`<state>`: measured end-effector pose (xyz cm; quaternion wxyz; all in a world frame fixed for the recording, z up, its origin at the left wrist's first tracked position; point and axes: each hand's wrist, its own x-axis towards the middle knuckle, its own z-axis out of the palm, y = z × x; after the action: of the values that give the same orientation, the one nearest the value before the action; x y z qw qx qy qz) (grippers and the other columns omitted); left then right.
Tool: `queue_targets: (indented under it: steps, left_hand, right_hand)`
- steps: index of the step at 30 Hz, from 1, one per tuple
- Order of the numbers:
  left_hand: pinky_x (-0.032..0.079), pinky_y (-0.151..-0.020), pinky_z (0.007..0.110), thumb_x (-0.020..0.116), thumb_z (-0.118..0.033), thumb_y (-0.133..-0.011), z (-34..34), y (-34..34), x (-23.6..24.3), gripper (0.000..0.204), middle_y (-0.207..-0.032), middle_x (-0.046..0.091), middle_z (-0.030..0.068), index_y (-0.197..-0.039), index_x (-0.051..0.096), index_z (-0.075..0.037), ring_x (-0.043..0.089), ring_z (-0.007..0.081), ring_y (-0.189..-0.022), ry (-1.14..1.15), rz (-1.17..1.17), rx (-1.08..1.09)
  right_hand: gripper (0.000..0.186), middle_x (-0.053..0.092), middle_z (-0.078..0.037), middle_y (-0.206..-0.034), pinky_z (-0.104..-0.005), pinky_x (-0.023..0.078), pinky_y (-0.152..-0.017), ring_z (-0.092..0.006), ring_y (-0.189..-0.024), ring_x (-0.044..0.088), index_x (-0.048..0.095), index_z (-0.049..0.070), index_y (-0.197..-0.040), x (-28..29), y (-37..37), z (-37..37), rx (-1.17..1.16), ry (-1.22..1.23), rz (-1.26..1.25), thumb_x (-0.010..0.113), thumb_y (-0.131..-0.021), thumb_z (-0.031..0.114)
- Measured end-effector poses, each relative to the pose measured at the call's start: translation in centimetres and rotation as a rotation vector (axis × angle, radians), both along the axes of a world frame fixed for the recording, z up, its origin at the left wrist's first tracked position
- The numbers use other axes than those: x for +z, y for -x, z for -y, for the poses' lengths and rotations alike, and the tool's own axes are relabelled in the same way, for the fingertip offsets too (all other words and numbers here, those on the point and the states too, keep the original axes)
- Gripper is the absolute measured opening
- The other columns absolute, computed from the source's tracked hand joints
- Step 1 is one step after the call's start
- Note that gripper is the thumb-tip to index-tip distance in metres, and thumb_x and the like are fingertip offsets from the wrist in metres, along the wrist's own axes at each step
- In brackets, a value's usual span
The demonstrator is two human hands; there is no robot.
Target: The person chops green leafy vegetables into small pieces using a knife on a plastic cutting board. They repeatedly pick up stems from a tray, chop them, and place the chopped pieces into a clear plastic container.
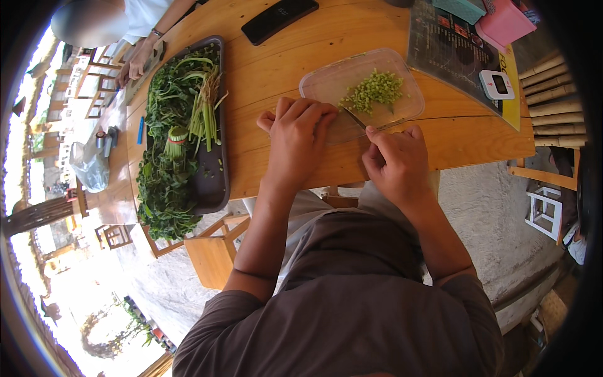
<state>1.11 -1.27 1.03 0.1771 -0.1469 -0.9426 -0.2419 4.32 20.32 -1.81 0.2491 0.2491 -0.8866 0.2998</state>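
A small knife (356, 119) is gripped in my right hand (399, 157), its blade pointing up and left over a translucent plastic board (320, 78) with rounded corners. Finely chopped green stems (377, 91) lie heaped on the board, right beside the blade. My left hand (296, 135) rests at the board's near left edge, fingers curled under close to the knife tip. Whatever those fingers hold is hidden from view. To the left, a dark tray (210, 182) carries leafy greens (169, 94) with pale stems, one bunch tied with a red band.
A black phone (278, 20) lies at the table's far side. At the right are a printed menu sheet (452, 75), a white timer (497, 85) and a pink box (502, 25). Another person's hands (135, 66) rest at the far left, near a plastic bag (91, 166).
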Motion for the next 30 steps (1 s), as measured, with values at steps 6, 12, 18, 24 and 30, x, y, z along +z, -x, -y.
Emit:
queue_targets:
  steps: [6,12,18,24,30]
  left_hand:
    - [0.033,-0.094,0.044,0.084,-0.017,-0.094,0.04,0.04,-0.02,0.008,-0.102,0.081,-0.0029,-0.102,0.085,-0.019,0.066,0.0222,-0.101,-0.023,0.007,0.0]
    - [0.033,-0.095,0.044,0.085,-0.018,-0.093,0.04,0.15,-0.18,0.008,-0.102,0.081,-0.0033,-0.101,0.086,-0.02,0.066,0.0215,-0.101,-0.003,-0.006,-0.001]
    - [0.033,-0.094,0.043,0.085,-0.018,-0.093,-0.03,0.0,-0.06,0.006,-0.102,0.081,-0.0043,-0.099,0.086,-0.02,0.066,0.0205,-0.101,-0.008,0.005,0.032]
    - [0.033,-0.094,0.044,0.086,-0.018,-0.093,0.1,0.03,-0.06,0.006,-0.1,0.082,-0.0047,-0.098,0.085,-0.02,0.067,0.0203,-0.1,-0.026,0.02,0.034]
    - [0.034,-0.093,0.043,0.088,-0.019,-0.091,0.04,0.12,-0.16,0.007,-0.097,0.082,-0.0056,-0.096,0.083,-0.02,0.069,0.0198,-0.096,-0.034,0.017,0.056]
  right_hand:
    - [0.039,0.063,0.001,-0.074,-0.0416,0.042,-0.079,-0.0201,-0.07,0.064,0.073,0.007,-0.126,0.49,-0.02,0.0,0.061,0.054,0.042,0.082,-0.088,0.006]
    - [0.04,0.063,0.001,-0.073,-0.0422,0.043,-0.086,-0.0216,-0.071,0.065,0.074,0.009,-0.129,0.66,0.59,0.45,0.044,-0.018,0.071,0.082,-0.09,0.009]
    - [0.041,0.061,0.002,-0.072,-0.0416,0.042,-0.082,-0.0205,-0.069,0.064,0.073,0.008,-0.127,-0.23,-0.12,-0.17,0.018,-0.019,0.03,0.083,-0.087,0.007]
    - [0.041,0.061,0.002,-0.072,-0.0405,0.042,-0.081,-0.0192,-0.068,0.063,0.073,0.008,-0.127,0.37,-0.05,0.03,0.045,0.035,0.043,0.083,-0.087,0.005]
    - [0.042,0.062,0.002,-0.073,-0.0411,0.043,-0.083,-0.0196,-0.07,0.065,0.073,0.009,-0.13,0.34,-0.05,0.0,0.055,0.016,0.08,0.081,-0.089,0.005]
